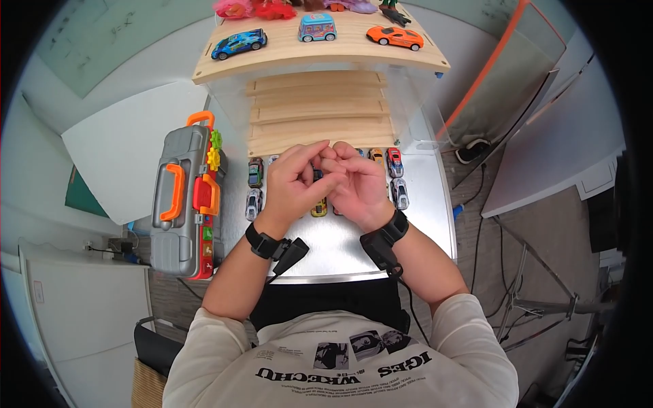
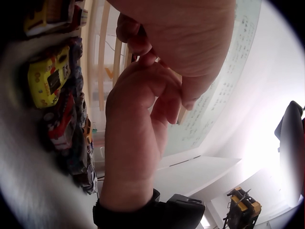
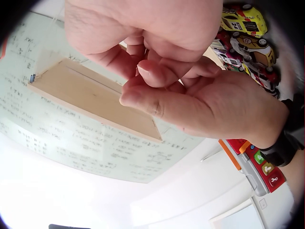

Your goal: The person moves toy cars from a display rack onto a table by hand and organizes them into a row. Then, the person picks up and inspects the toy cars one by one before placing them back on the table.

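My left hand [image 1: 296, 183] and right hand [image 1: 364, 190] meet in front of me, above rows of small toy cars. Their fingers are loosely bent and touch one another; no object shows between them. Seen from the right wrist, the left thumb stretches beneath the bent fingers of the right hand [image 3: 147, 28]. Below the hands sits a yellow toy car [image 1: 319, 207], partly covered by them. A dark green toy car [image 1: 255, 173] and a silver one [image 1: 254, 203] stand to the left. On the right are a red-and-blue car [image 1: 394, 163] and a white car [image 1: 400, 194].
A stepped wooden rack [image 1: 320, 109] with clear sides rises behind the cars. Its top board [image 1: 272, 64] bears a blue car [image 1: 239, 43], a toy bus [image 1: 317, 28] and an orange car [image 1: 395, 37]. At left stands a grey toy toolbox [image 1: 178, 204] with orange handles.
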The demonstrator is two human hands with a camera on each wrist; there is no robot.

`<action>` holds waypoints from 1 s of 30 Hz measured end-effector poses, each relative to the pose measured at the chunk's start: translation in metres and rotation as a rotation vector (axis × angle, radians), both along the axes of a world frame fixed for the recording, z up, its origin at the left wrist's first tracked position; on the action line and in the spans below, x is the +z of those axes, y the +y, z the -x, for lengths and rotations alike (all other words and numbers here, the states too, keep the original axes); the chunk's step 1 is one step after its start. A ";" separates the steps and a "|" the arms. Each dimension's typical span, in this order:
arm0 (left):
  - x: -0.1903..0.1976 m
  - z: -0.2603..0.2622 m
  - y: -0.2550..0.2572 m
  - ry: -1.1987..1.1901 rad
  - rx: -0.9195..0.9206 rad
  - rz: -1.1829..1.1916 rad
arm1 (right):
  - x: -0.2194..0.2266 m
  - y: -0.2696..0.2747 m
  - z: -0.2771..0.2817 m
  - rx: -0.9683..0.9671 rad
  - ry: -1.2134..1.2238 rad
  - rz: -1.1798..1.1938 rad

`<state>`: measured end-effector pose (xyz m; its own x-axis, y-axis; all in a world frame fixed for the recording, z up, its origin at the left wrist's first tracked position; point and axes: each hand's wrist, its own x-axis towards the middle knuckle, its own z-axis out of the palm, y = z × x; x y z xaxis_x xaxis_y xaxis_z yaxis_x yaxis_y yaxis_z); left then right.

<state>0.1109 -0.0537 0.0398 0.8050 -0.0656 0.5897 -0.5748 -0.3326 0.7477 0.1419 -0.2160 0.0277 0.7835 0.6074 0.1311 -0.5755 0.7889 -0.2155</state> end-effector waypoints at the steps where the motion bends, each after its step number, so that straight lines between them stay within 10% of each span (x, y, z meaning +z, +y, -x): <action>1: 0.001 0.001 0.000 -0.001 0.002 -0.001 | 0.000 0.000 0.000 -0.021 0.019 0.021; 22: 0.016 0.008 -0.005 -0.127 0.075 -0.102 | 0.018 -0.008 -0.005 -0.055 -0.194 0.132; 30: 0.010 0.008 -0.004 -0.200 0.238 -0.007 | 0.075 -0.032 0.003 -0.351 -0.518 1.043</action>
